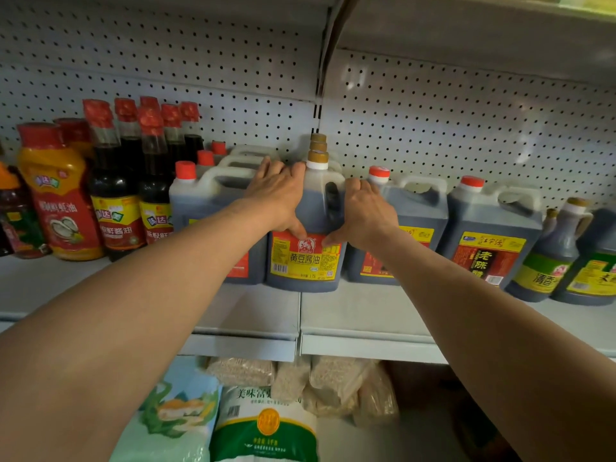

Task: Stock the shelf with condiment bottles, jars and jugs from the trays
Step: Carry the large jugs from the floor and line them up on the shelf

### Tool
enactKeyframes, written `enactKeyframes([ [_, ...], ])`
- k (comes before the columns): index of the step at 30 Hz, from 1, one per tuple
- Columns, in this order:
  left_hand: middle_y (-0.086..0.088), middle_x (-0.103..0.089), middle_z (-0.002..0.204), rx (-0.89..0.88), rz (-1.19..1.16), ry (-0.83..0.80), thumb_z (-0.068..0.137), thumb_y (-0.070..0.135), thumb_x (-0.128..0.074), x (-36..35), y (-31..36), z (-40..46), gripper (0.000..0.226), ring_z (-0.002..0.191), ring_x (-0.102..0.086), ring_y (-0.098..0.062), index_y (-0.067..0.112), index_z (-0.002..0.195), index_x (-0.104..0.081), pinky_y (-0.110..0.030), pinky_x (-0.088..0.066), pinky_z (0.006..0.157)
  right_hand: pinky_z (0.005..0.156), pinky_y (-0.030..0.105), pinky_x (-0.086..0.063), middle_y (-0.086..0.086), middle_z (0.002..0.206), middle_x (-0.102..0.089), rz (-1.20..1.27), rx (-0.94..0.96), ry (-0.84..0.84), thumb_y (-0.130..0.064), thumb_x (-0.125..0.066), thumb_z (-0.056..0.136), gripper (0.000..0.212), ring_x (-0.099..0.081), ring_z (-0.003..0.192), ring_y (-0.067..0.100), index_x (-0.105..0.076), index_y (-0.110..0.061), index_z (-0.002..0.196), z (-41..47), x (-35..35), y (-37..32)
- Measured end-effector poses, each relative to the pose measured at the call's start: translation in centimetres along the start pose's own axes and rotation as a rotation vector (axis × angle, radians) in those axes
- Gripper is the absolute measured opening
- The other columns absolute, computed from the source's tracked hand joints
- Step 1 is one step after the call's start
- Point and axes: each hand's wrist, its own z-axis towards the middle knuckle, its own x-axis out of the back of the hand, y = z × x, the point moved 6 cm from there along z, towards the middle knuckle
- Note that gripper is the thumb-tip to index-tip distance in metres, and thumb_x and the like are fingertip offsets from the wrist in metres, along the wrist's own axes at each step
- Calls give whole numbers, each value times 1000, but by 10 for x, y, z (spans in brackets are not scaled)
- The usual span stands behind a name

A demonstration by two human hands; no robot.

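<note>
Both hands clamp dark plastic soy-sauce jug with gold cap: left hand and right hand flank it, fingers curled round its upright shoulders, at grey metal shelf front.

Three gold-capped jugs, five red-capped jugs, two hands.

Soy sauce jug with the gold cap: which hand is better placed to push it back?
Probably right: the right hand wraps the soy sauce jug beside its handle; the left hand also touches the neighbouring jug.
</note>
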Motion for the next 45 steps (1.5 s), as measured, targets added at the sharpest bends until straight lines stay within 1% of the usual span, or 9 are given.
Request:
enactKeyframes([
  [11, -11, -44, 141, 29, 35, -24, 53, 57, -89, 1, 1, -3, 120, 138, -29, -31, 8, 141, -23, -45, -6, 123, 97, 43, -47, 8, 138, -42, -33, -43, -22, -48, -93, 56, 111, -35, 136, 27, -32, -8, 139, -4, 3, -5],
  [16, -11, -31, 157, 94, -19, 111, 80, 29, -75, -9, 1, -22, 97, 151, -9, -27, 9, 151, -12, -44, -1, 124, 99, 44, -49, 8, 142, -43, 0, -127, -1, -44, -89, 67, 102, -41, 136, 28, -29, -12, 142, -29, 1, -8],
  [20, -10, -17, 163, 49, -38, 145, 83, 42, -72, -15, -2, -61, 105, 153, 2, -29, 12, 157, -4, -43, -3, 124, 97, 46, -49, 8, 143, -43, -11, -125, 34, -40, -86, 72, 98, -45, 130, 34, -26, -21, 147, -62, 6, -8],
  [24, -10, -21, 159, 22, -107, 111, 79, 44, -76, -12, -14, -102, 100, 149, -10, -31, 27, 156, -14, -40, -21, 119, 98, 46, -48, 8, 141, -44, -57, -161, 7, -43, -85, 73, 97, -47, 129, 35, -27, -28, 149, -100, 11, -14],
  [27, -9, -36, 145, 30, -210, 81, 77, 44, -79, -12, -25, -133, 87, 136, -29, -31, 30, 149, -33, -42, -40, 103, 97, 46, -47, 8, 141, -45, -74, -187, -28, -40, -84, 75, 93, -47, 129, 35, -29, -30, 149, -132, 8, -30],
  [29, -10, -38, 137, 31, -297, 33, 74, 41, -83, -19, -33, -154, 82, 131, -35, -32, 28, 143, -41, -43, -46, 96, 97, 45, -47, 7, 141, -46, -94, -195, -57, -42, -83, 76, 91, -49, 128, 34, -30, -29, 150, -154, 0, -43],
  [34, -5, -34, 137, 54, -498, -114, 75, 33, -84, -55, -55, -220, 76, 130, -36, -27, 30, 139, -44, -43, -48, 92, 92, 41, -49, 4, 139, -47, -87, -246, -162, -36, -82, 79, 83, -49, 127, 29, -34, -34, 146, -217, -35, -79],
  [38, -8, -35, 138, 34, -499, -170, 80, 30, -80, -74, -69, -276, 68, 129, -38, -30, 30, 138, -45, -42, -47, 95, 93, 43, -50, 6, 137, -50, -58, -264, -233, -42, -82, 77, 80, -50, 125, 30, -38, -33, 143, -271, -62, -106],
  [45, -7, -34, 143, 93, -472, -267, 76, 40, -82, -86, -68, -364, 73, 133, -37, -31, 33, 138, -44, -45, -47, 98, 93, 47, -52, 6, 140, -49, -7, -216, -273, -45, -81, 77, 77, -52, 123, 31, -39, -35, 141, -347, -80, -127],
])
